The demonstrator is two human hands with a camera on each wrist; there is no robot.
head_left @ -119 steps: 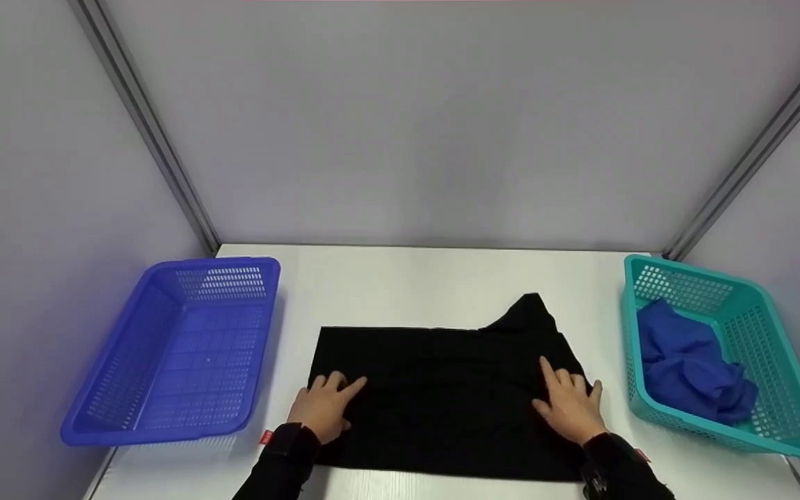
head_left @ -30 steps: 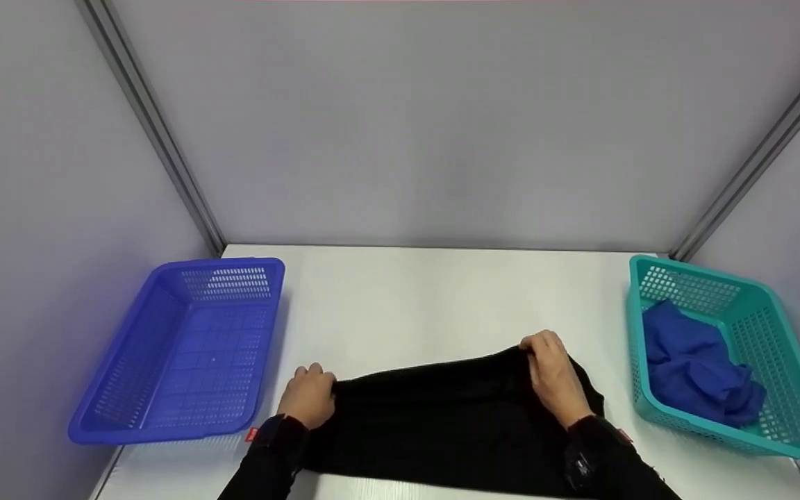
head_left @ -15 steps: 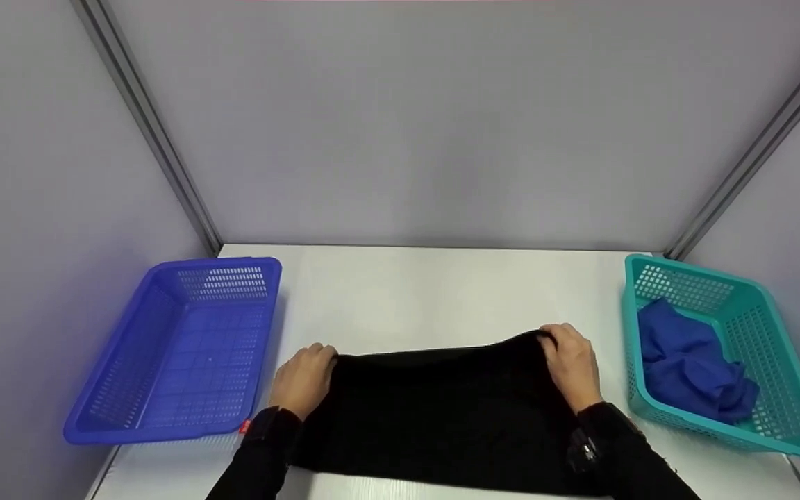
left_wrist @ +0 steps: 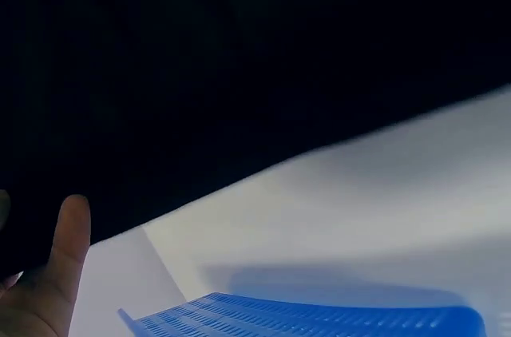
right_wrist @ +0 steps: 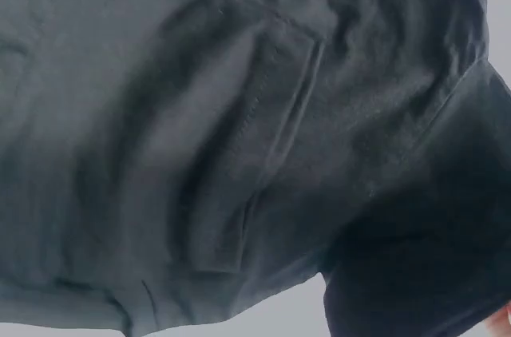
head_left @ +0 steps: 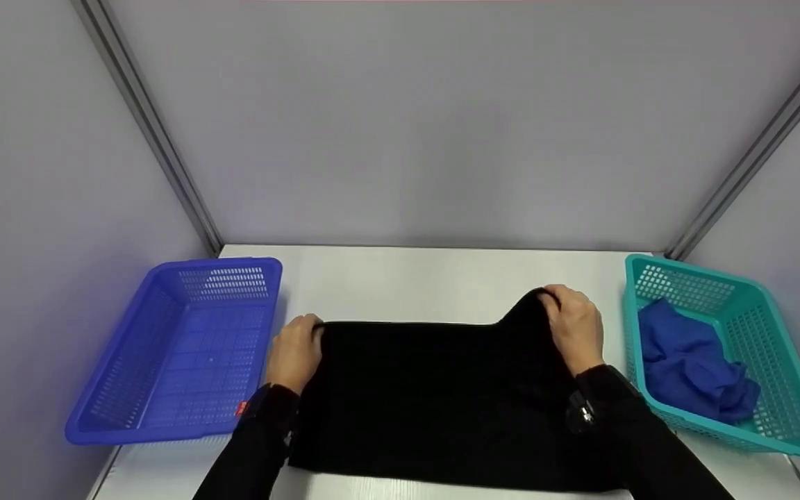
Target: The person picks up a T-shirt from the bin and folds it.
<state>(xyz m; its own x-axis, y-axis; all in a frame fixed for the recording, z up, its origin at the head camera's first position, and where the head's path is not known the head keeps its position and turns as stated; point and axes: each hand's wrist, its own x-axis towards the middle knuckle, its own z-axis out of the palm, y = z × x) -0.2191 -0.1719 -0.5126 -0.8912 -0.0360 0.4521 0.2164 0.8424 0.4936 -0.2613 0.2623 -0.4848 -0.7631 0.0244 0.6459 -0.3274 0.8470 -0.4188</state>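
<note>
A black shirt [head_left: 435, 396] spans the middle of the white table, its far edge lifted and its near edge lying by the table front. My left hand [head_left: 296, 354] pinches the far left corner. At the far right, my right hand [head_left: 576, 326] grips a peak that sticks up above the rest of the edge. Dark shirt fabric [left_wrist: 223, 73] fills most of the left wrist view, with my thumb [left_wrist: 70, 241] against it. In the right wrist view the shirt [right_wrist: 160, 193] hangs close, showing a stitched placket and a short sleeve; only a sliver of the right hand appears.
A blue plastic basket [head_left: 261, 410] stands at the left with nothing visible in it. On the right, a teal basket [head_left: 782, 333] holds a crumpled blue cloth [head_left: 692, 368]. Grey panels [head_left: 400, 125] enclose the table's [head_left: 386, 285] back and sides.
Four seconds ago both hands rested on the flat shirt with fingers spread. They then took its far edge, which was drawn nearer, and have since raised it up and away, spreading the shirt wider.
</note>
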